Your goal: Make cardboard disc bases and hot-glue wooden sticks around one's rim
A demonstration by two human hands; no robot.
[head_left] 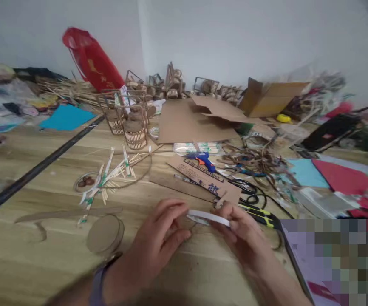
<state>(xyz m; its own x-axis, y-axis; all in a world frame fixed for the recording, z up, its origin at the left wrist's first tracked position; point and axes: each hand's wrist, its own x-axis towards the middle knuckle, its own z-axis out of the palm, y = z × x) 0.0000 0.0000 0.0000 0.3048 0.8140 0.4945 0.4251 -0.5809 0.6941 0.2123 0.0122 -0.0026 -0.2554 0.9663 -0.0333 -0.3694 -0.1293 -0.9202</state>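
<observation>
Your left hand (158, 242) and your right hand (246, 238) are both bare. Around your left wrist you wear a wristband (97, 285), a smooth strap of muted purple-grey that wraps the wrist closely. A thin dark piece (114, 256) sits at the strap's upper edge, too blurred to tell whether it is a clasp or a watch case. Your left forearm (72, 297) and your right forearm (282, 284) show uncovered down to the bottom edge of the view.

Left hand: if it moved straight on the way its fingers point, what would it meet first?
The left hand would probably meet the white strip first, then the right hand behind it.
</observation>
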